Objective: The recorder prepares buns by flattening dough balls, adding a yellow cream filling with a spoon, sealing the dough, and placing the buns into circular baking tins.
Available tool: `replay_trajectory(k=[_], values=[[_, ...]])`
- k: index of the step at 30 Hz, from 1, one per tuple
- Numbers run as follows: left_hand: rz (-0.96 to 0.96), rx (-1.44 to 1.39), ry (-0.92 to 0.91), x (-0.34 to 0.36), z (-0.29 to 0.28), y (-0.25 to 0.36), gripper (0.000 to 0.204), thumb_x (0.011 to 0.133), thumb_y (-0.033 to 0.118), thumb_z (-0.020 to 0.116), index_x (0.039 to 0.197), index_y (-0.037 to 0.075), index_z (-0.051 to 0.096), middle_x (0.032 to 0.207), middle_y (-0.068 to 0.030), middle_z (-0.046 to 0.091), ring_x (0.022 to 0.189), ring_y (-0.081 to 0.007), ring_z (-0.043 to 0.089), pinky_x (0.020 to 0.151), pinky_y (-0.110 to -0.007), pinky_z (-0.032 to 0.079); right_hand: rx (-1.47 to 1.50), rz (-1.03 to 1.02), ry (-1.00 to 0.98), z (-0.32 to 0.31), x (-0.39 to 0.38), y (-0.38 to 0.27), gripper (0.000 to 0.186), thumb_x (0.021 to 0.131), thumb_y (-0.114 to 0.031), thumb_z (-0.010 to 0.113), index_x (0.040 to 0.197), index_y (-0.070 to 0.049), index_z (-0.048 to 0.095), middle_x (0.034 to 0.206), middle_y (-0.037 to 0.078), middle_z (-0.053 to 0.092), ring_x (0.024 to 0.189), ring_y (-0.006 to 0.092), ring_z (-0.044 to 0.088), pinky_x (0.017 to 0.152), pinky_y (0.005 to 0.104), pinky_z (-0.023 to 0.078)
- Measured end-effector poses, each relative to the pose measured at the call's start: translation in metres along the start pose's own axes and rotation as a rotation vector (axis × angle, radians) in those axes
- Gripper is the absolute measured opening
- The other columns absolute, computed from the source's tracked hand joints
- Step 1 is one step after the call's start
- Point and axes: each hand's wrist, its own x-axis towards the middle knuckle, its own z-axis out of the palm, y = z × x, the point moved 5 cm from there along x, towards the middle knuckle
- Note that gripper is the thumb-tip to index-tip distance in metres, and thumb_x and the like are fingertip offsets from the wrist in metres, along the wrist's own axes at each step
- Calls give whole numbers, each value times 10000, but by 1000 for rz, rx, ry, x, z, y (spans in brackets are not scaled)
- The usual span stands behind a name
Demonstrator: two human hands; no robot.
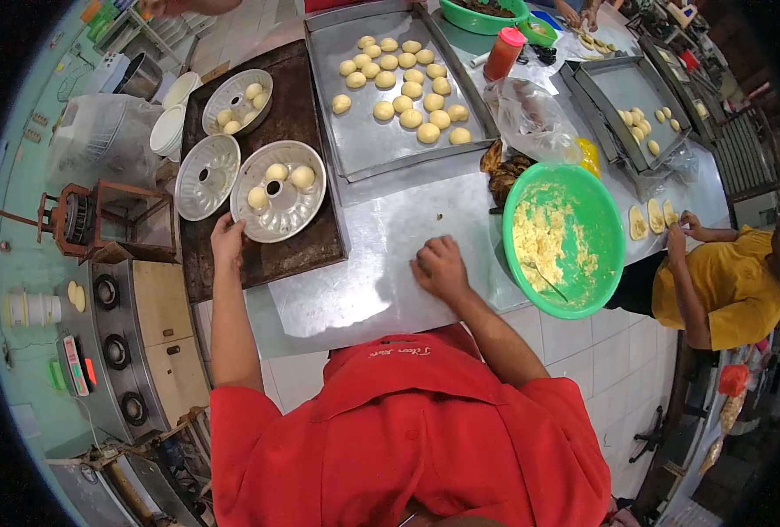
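At the left, my left hand (227, 242) grips the near-left rim of a fluted ring pan (265, 228). Three dough balls (303, 177) lie inside that pan, around its centre tube. Against it on the left stands a second ring pan (200, 193) with no dough in it. Farther back, another ring pan (217, 103) holds several dough balls. All three pans rest on a dark baking tray (293, 263). My right hand (442, 268) lies on the metal tabletop (381, 228), its fingers curled in a loose fist and nothing visible in them.
A large tray (363, 149) of several dough balls sits ahead. To the right, a green basin (616, 237) holds yellow filling and a spoon. Behind it are plastic bags (530, 119) and a red bottle (504, 54). A co-worker in yellow (715, 285) handles dough at the far right.
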Motion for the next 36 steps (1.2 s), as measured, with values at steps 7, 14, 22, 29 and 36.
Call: replay_trajectory(k=[7,14,22,29,36], values=[[-29,158,-46,-44,-38,-2,374,877,69,638,1238,-17,586,896,-52,659,658,-97,578,535,-240,451,45,-70,-47,-46,-58,12,205,710,-143,742,843,-76,602,861,92,558,859,321,539,735,438,439],[26,233,-215,-72,-34,-2,362,974,194,547,1294,27,578,889,-12,655,689,-77,568,612,-240,477,6,10,115,-22,9,24,188,673,-93,744,751,-70,575,813,99,555,785,327,531,696,447,436],[275,407,-100,-92,-51,-7,395,954,153,584,1324,17,551,948,-36,635,782,-93,574,686,-243,486,155,-60,14,-49,-45,0,172,683,-80,739,784,-54,602,827,113,567,807,334,536,710,444,441],[708,387,242,-164,-42,35,187,894,56,614,1064,-10,654,860,-57,588,714,-125,512,636,-266,433,-80,88,43,-25,6,26,150,689,-86,724,782,-51,612,824,120,569,816,337,534,735,441,439],[691,408,125,-185,-47,-11,108,900,18,588,978,-29,645,777,-39,533,668,-107,460,598,-243,390,-9,113,18,-33,-36,-22,247,684,-54,705,916,-33,623,912,134,611,910,357,559,823,431,452]])
